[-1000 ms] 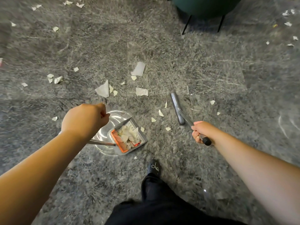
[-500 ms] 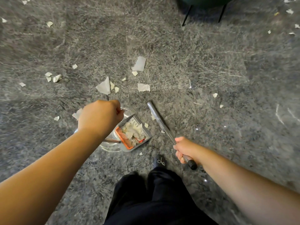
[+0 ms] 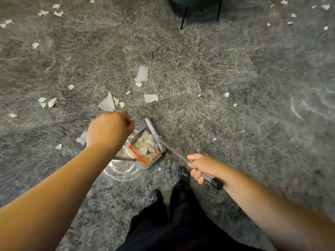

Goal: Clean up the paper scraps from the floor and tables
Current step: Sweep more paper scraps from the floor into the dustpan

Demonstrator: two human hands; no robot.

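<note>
Left hand fisted around a dustpan handle; right hand grips a broom at the pan's mouth. Paper scraps fill the pan; more litter the floor.

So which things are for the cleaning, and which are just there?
For the job: broom, dustpan, paper scraps, left hand, right hand.
Just there: green chair, black shoes.
</note>
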